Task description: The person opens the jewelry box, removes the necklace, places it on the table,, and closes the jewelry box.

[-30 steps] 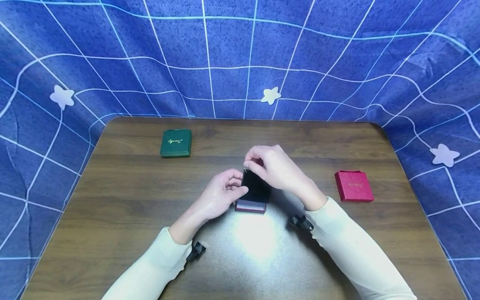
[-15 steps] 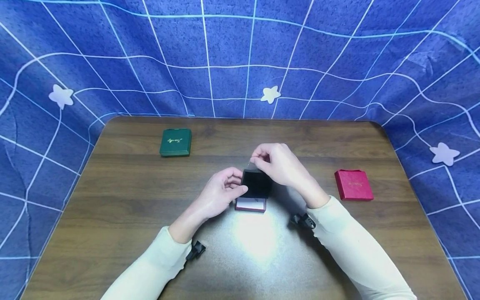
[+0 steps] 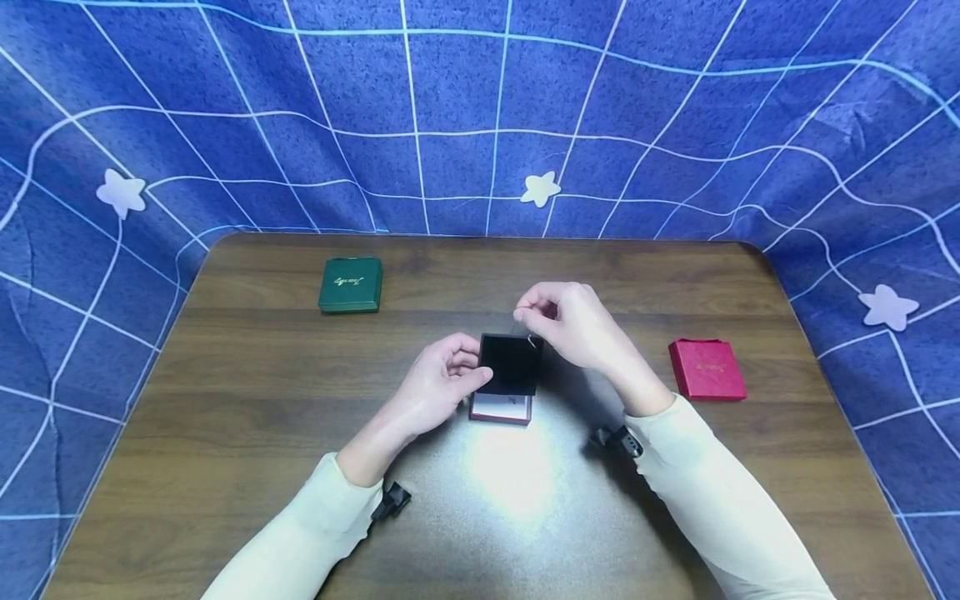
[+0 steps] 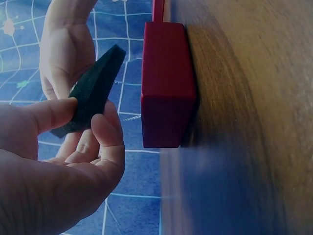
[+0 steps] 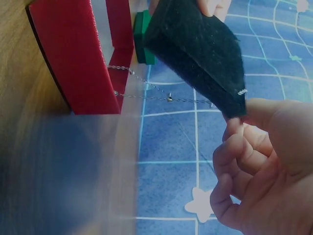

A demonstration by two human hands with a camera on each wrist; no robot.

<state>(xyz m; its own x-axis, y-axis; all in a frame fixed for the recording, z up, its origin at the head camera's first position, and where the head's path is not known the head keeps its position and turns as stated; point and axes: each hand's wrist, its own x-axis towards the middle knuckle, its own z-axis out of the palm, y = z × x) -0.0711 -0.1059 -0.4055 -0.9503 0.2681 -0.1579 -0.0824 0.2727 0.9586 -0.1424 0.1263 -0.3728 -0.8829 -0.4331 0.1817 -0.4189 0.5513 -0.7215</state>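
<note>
My left hand holds a black velvety jewellery-box pad between thumb and fingers. The pad is tilted above an open red jewellery box, whose pale inside shows at the near edge in the head view. Beyond the pad's right far corner, my right hand has thumb and index finger together, pinching a thin silvery chain. In the right wrist view the fine chain runs from inside the box to behind the pad, and a short bit of it lies over the pad's corner by my thumb. The ends of the chain are hidden.
A closed green box with gold lettering sits at the back left of the wooden table. At the right lies a closed red box. A blue cloth with white lines and stars hangs behind.
My right hand has moved right and slightly away from the pad, drawing the chain from its far left corner toward the right one. My left hand still holds the pad nearly in place.
</note>
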